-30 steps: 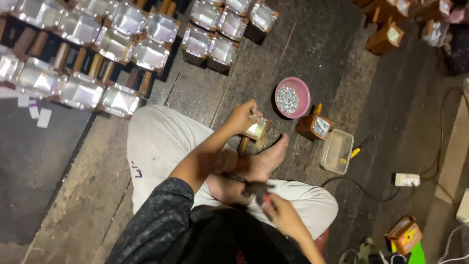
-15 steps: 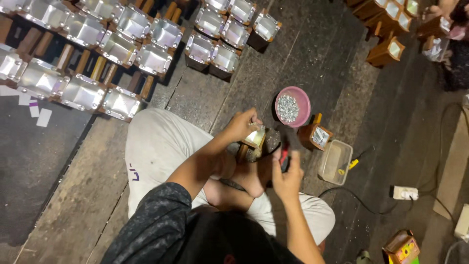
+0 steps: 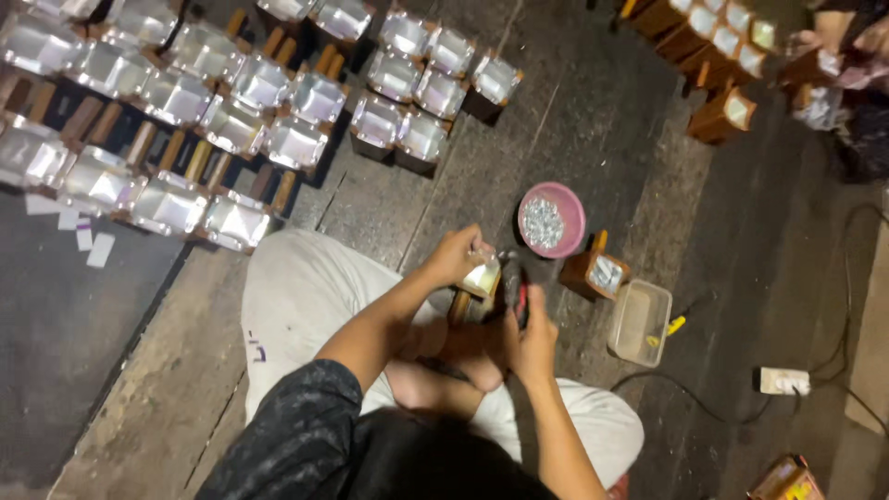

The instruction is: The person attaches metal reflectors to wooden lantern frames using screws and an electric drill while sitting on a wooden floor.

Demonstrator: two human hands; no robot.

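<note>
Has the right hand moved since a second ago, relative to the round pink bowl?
Yes. The right hand rose from the lap toward the round pink bowl, now beside the left hand.

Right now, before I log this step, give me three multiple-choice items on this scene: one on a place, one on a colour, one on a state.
1. Where does the round bowl of small shiny pieces stand?
A. On the floor just beyond the hands
B. On the person's lap
C. Among the rows of silver-lined boxes at upper left

2. What colour is that bowl?
A. Blue
B. Pink
C. Green

3. What state is the clear plastic tub in?
A. Lidded
B. Tipped on its side
C. Open and upright on the floor

Answers:
1 A: it sits on the stone floor past the left hand and right hand.
2 B: its rim shows pink around the silvery fill.
3 C: its open top faces up, with no lid on it.
</note>
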